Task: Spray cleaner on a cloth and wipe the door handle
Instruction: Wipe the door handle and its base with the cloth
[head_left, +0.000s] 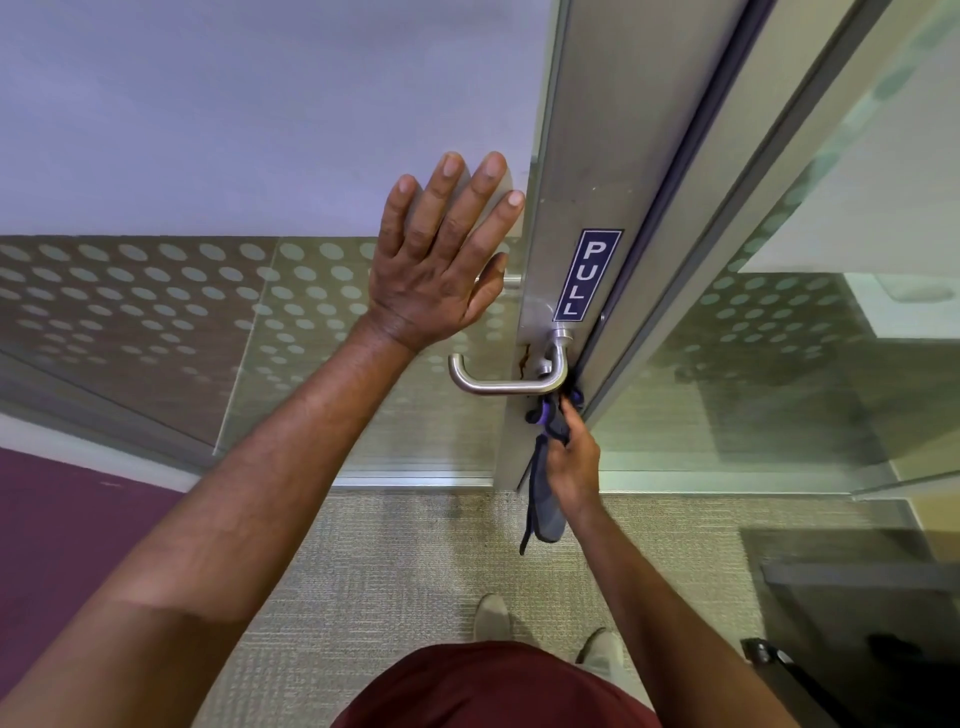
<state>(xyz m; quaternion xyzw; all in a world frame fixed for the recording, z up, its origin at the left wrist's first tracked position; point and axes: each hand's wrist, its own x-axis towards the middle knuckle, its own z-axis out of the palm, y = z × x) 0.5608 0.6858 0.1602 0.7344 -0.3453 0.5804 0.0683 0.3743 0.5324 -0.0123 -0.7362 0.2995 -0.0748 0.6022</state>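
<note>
You are standing at a glass door, looking down along both bare arms. Your left hand (441, 260) is lying flat against the frosted glass panel (208, 130) just left of the metal door stile (576, 171), with its fingers straight and spread and the thumb angled towards the stile. It is gripping nothing.

Your right hand (571, 457) is reaching in low, just beneath the door handle (498, 382). Its fingers are curling round a dark cloth (545, 499) with purple trim, and the upper bunch of that cloth is sitting right under the elbow of the handle, at the end where the lever turns back towards its round mount. Whether the cloth is actually touching the metal there is hard to tell. The rest of the cloth is hanging down past your wrist, with a thin strip dangling lowest.

The handle itself is a brushed steel lever, running level out to the left and curving back at its free end. Directly above its mount, a blue sign (587, 275) reading PULL is stuck upright on the stile.

Below, you are standing on grey carpet (389, 571), with the toes of two pale shoes (491, 618) showing beyond your dark red clothing (493, 686).
</note>
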